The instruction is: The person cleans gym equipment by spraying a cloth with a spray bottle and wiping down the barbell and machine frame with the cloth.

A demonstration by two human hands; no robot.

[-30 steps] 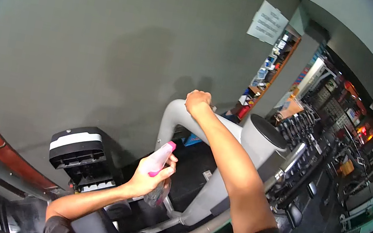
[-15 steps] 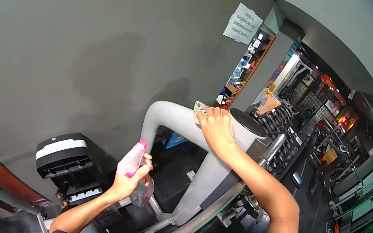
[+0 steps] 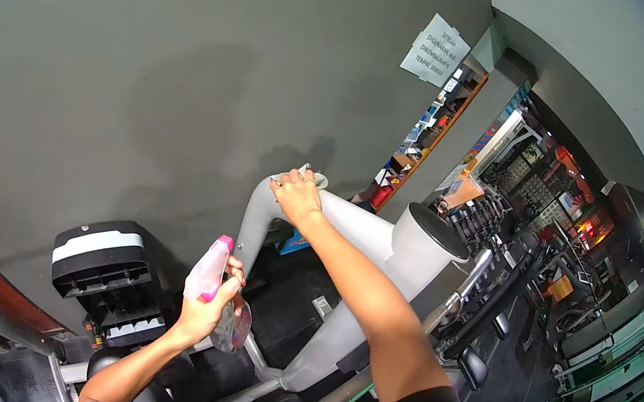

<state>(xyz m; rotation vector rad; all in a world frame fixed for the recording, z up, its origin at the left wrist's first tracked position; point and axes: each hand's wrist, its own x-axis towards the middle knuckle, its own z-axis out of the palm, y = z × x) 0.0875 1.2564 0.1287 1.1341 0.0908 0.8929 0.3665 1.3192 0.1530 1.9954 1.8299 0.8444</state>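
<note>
Cloth: on grey tube, near bend.
Right hand: half-curled, holding cloth.
Left hand: closed round spray bottle.
Room: bare tube, right hand to black cap.

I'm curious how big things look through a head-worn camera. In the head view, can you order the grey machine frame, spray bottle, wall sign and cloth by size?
Largest to smallest:
Grey machine frame
Spray bottle and wall sign: too alike to rank
Cloth, partly hidden by the right hand
</note>
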